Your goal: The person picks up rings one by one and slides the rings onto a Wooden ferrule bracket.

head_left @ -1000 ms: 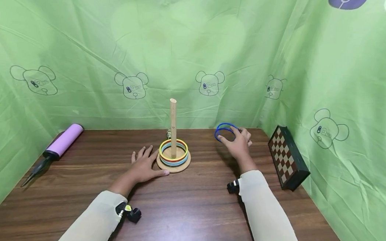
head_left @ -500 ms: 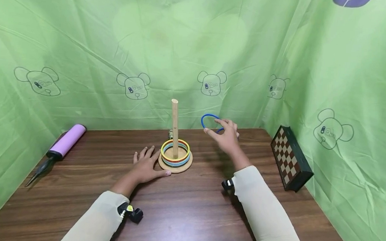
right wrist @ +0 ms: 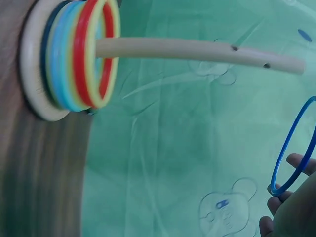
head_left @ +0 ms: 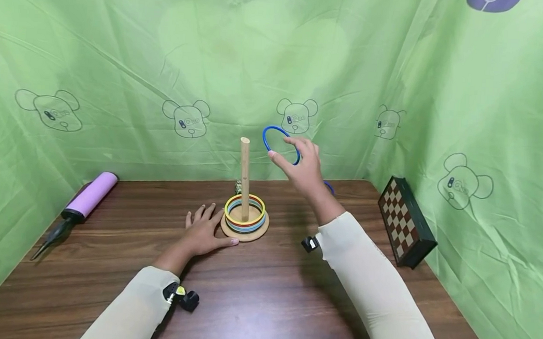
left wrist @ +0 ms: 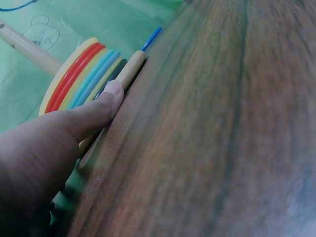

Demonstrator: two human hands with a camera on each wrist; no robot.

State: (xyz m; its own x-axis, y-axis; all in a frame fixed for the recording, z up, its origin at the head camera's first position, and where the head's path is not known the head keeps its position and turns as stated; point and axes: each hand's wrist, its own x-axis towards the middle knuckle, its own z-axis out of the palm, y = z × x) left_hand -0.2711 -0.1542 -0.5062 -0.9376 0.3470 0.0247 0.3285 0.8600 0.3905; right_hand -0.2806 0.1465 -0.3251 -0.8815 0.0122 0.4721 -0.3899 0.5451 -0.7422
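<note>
A wooden peg stands upright on a round wooden base. Stacked around its foot are several coloured rings, with a yellow ring on top and a red ring beneath it. My left hand lies spread beside the base; in the left wrist view its thumb touches the base's edge. Raised to the right of the peg's top, my right hand pinches a blue ring between thumb and fingers. The ring is tilted and apart from the peg. Another blue ring lies behind my right wrist, mostly hidden.
On the brown table, a purple hand pump lies at the left. A folded checkered board box stands at the right. Behind the peg sits a small patterned object. Green cloth hangs around the table.
My right hand has lifted the blue ring off the table and carried it up and left towards the peg's top. The other blue ring stayed behind. My left hand has kept its place.
</note>
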